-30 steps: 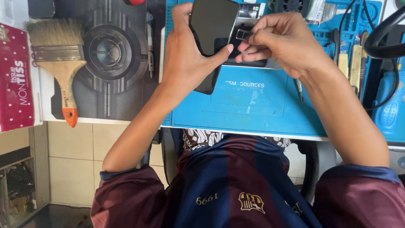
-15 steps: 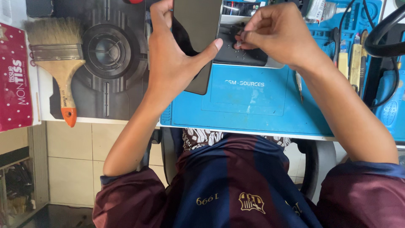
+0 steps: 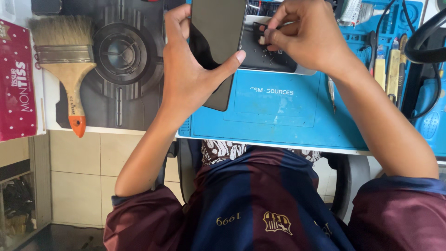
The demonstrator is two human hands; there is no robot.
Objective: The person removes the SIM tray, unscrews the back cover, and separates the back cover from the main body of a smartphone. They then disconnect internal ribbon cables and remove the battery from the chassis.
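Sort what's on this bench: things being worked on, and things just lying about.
In use: left hand holding the dark panel; right hand on the phone body; blue mat.
Lying about: brush, red tissue pack, tools.

Phone (image 3: 218, 42) screen looks like glossy dark glass, the blue mat (image 3: 278, 116) is matt rubbery stuff, and the brush (image 3: 69, 69) has a smooth wooden handle, metal band and coarse bristles.
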